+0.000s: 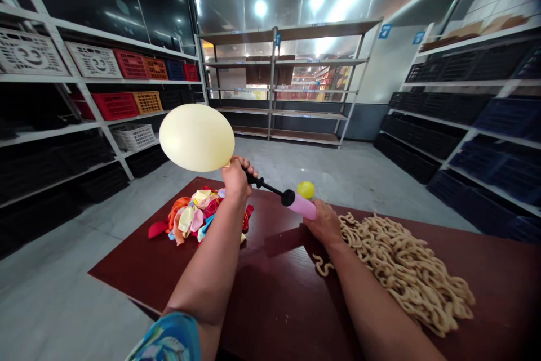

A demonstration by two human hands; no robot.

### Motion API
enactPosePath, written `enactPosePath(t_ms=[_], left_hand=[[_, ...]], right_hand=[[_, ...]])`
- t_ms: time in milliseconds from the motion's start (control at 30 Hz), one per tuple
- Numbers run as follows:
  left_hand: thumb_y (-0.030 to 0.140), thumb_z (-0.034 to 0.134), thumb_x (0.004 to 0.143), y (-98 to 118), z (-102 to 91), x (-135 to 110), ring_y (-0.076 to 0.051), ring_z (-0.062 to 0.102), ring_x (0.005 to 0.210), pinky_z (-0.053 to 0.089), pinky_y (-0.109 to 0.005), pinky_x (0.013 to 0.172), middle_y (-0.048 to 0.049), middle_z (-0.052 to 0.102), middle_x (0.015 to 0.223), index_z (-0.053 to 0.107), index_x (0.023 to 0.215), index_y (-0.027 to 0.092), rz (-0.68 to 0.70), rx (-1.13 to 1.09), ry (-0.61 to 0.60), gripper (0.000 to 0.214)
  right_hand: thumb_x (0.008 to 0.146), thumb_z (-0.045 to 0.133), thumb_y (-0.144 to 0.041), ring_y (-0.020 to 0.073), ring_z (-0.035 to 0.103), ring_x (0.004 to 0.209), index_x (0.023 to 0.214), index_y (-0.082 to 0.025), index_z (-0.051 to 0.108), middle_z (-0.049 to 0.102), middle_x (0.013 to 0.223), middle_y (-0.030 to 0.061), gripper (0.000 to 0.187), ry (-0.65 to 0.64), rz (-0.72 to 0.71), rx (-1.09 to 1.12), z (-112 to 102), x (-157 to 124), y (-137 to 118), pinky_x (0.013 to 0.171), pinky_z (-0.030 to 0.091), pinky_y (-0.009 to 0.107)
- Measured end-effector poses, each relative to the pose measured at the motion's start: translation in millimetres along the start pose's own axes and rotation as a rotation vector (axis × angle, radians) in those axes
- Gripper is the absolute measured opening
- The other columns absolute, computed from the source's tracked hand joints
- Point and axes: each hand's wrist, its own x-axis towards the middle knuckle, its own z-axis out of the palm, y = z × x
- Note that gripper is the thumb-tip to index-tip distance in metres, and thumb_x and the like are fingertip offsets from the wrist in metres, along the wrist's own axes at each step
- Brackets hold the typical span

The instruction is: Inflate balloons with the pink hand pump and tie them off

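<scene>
A swollen pale yellow balloon [196, 137] sits above the far left of the table, its neck pinched in my left hand [237, 175]. The same fingers are closed around the black end of a hand balloon pump [301, 205]. Its black rod stretches right, out of the pink barrel, which my right hand [324, 224] grips at the other end. The nozzle inside the balloon neck is hidden by my left fingers. Below and left of that hand lies a heap of uninflated balloons [196, 217] in many colours.
Beige, curly rope-like pieces [406, 265] are piled on the right of the dark red table [270, 304]. A small bright yellow balloon [306, 189] shows by the far edge. Shelves with crates [116, 105] line the left; dark crates [422, 136] fill the right shelving. Bare metal shelving [273, 85] stands behind.
</scene>
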Motion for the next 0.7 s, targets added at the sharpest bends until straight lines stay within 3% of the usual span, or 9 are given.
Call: enactPosePath(t_ms=[367, 700], left_hand=[[0.013, 0.045, 0.065, -41.8, 10.6, -22.2, -0.007, 0.036, 0.036, 0.032, -0.020, 0.036, 0.0061, 0.033, 0.047, 0.031, 0.057, 0.019, -0.167, 0.027, -0.035, 0.017], [0.019, 0.048, 0.069, -4.3, 0.4, -0.7, -0.007, 0.039, 0.037, 0.034, -0.020, 0.037, 0.0060, 0.035, 0.051, 0.035, 0.061, 0.020, 0.003, 0.021, -0.013, 0.016]], right_hand=[[0.073, 0.053, -0.031, 0.0201, 0.056, 0.080, 0.100, -0.018, 0.054, 0.062, 0.085, 0.0051, 0.029, 0.040, -0.068, 0.021, -2.4, -2.3, -21.4, 0.070, 0.033, 0.028], [0.070, 0.057, -0.029, 0.0207, 0.056, 0.082, 0.101, -0.020, 0.054, 0.063, 0.088, 0.0051, 0.032, -0.035, 0.041, -0.005, -0.4, 1.3, 0.2, 0.066, 0.031, 0.028]])
